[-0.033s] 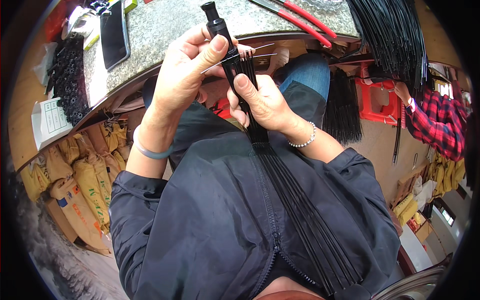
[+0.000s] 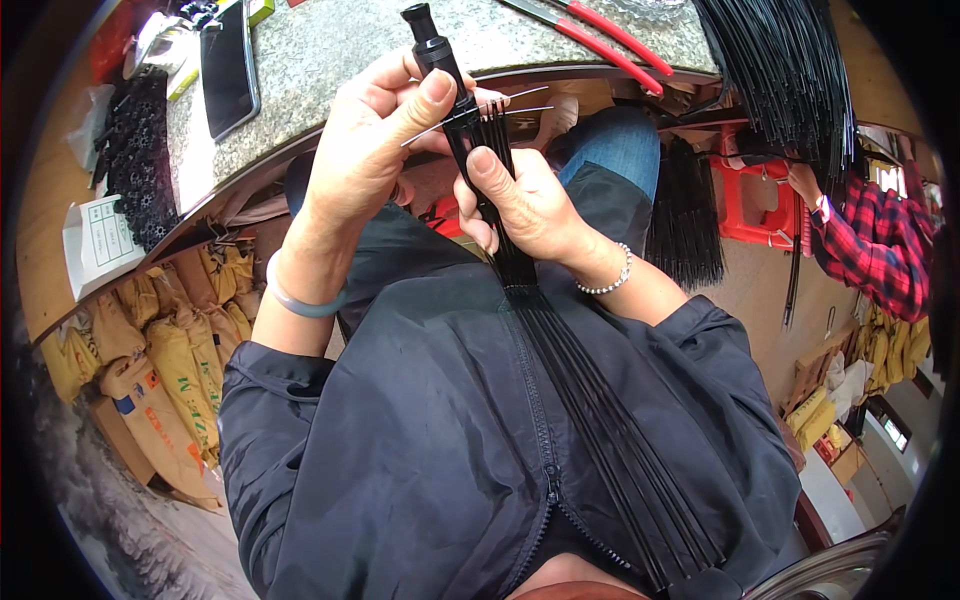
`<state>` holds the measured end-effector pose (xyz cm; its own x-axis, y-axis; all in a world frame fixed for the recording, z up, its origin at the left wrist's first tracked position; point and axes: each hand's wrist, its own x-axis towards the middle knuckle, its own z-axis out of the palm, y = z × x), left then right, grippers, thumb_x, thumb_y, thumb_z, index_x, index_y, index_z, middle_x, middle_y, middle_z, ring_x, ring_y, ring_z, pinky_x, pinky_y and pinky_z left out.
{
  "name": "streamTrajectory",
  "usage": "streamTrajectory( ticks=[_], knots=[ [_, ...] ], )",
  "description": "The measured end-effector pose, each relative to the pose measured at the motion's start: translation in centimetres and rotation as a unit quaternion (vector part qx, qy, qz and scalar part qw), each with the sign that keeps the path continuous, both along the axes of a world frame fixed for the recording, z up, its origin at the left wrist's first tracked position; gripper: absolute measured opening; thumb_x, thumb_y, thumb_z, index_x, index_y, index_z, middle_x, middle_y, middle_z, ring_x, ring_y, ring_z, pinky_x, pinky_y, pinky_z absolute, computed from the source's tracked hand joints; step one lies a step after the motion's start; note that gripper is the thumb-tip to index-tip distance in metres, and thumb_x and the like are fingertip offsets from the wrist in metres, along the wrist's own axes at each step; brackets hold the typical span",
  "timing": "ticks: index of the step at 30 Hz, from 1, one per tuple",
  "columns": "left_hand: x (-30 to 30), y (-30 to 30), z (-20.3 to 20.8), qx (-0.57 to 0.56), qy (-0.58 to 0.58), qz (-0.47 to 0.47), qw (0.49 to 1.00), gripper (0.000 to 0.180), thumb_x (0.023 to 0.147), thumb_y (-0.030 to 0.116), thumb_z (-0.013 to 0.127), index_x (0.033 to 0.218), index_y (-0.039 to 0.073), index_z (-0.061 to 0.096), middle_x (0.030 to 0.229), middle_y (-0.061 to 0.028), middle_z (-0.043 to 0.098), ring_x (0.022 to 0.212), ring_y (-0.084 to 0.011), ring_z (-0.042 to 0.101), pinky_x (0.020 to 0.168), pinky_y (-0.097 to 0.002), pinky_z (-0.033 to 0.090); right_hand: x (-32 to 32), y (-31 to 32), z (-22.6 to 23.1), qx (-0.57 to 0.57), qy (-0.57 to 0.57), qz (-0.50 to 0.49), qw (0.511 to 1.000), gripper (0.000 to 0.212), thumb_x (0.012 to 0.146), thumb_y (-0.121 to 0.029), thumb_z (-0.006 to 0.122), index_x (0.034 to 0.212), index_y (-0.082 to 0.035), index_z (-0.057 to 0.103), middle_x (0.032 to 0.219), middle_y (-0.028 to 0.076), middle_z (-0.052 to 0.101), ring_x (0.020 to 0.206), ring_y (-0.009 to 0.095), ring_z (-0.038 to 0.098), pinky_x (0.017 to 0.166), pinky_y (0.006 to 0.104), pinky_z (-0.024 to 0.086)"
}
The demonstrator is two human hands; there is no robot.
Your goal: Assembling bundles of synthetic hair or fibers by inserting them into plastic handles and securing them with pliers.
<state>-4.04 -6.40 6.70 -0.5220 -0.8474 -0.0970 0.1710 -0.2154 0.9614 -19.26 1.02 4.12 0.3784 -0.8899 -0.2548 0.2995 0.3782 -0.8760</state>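
Observation:
A black umbrella frame (image 2: 610,420) runs from above my hands down across my jacket to the lower right, its thin ribs spread in a long bundle. At its upper end is a stepped black shaft piece (image 2: 431,48). My left hand (image 2: 355,150) grips this piece, thumb on top and fingers behind it. Just below that thumb, thin silver wires (image 2: 525,111) cross the shaft and stick out on both sides. My right hand (image 2: 535,210) is closed round the shaft and gathered ribs lower down, its thumb pressed on them. Part of its fingers is hidden behind the frame.
On the speckled tabletop (image 2: 330,50) lie a phone (image 2: 229,75) and red-handled pliers (image 2: 600,45). Small black parts (image 2: 140,165) are heaped at left, near a white box (image 2: 102,240). Black ribs (image 2: 780,80) hang over the right edge. Another person's plaid sleeve (image 2: 875,240) shows at right.

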Motion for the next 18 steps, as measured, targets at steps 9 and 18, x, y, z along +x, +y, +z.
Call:
streamTrajectory(
  ticks=[9, 18],
  knots=[
    [0.06, 0.02, 0.46, 0.005, -0.003, -0.005, 1.000, 0.028, 0.087, 0.032, 0.060, 0.095, 0.006, 0.056, 0.095, -0.0088, 0.067, 0.061, -0.0055, 0.060, 0.042, -0.0145, 0.040, 0.00, -0.13, -0.27, -0.020, -0.014, 0.004, 1.000, 0.056, 0.089, -0.054, 0.044, 0.069, -0.003, 0.054, 0.050, 0.003, 0.051, 0.041, 0.008, 0.049, 0.040, 0.0198, 0.040],
    [0.16, 0.04, 0.11, 0.000, 0.010, -0.007, 1.000, 0.028, 0.087, 0.031, 0.060, 0.096, 0.005, 0.055, 0.095, -0.0099, 0.066, 0.061, -0.0064, 0.060, 0.042, -0.0147, 0.039, -0.16, -0.12, -0.08, -0.052, 0.015, 0.017, 0.998, 0.070, 0.083, -0.068, 0.032, 0.070, -0.002, 0.054, 0.050, 0.004, 0.051, 0.042, 0.010, 0.050, 0.040, 0.0209, 0.040]
  ],
)
